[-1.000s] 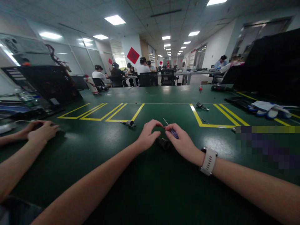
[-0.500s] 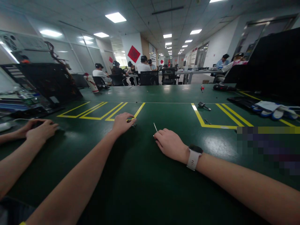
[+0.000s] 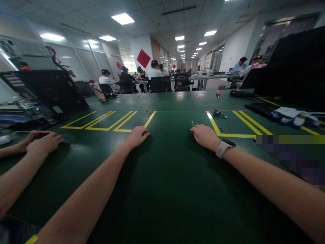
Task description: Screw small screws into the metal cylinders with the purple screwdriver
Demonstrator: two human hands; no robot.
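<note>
My left hand [image 3: 136, 136] rests on the green tabletop [image 3: 162, 176] by the left yellow tape lines [image 3: 122, 130]. Its fingers are curled in, and whatever they hold is mostly hidden. My right hand [image 3: 205, 136], with a watch [image 3: 223, 148] on the wrist, pinches a thin pale rod [image 3: 192, 123] that sticks up past the fingertips. It lies beside the right taped area [image 3: 212, 123]. A few small dark pieces [image 3: 222, 130] are just beyond it. Further off lies a dark metal part with a prong-like end [image 3: 219, 114].
At the left, another person's hands [image 3: 43, 144] are on the table. White-and-blue gloves [image 3: 296, 117] lie on the right. A red item [image 3: 218, 95] and a black tool [image 3: 240, 93] are near the far edge. Dark panels [image 3: 45, 91] stand at the left, and people sit beyond.
My right hand has moved right and away from me with the rod, toward the right taped area. My left hand has shifted slightly right, and the metallic bits at its fingertips are now hidden.
</note>
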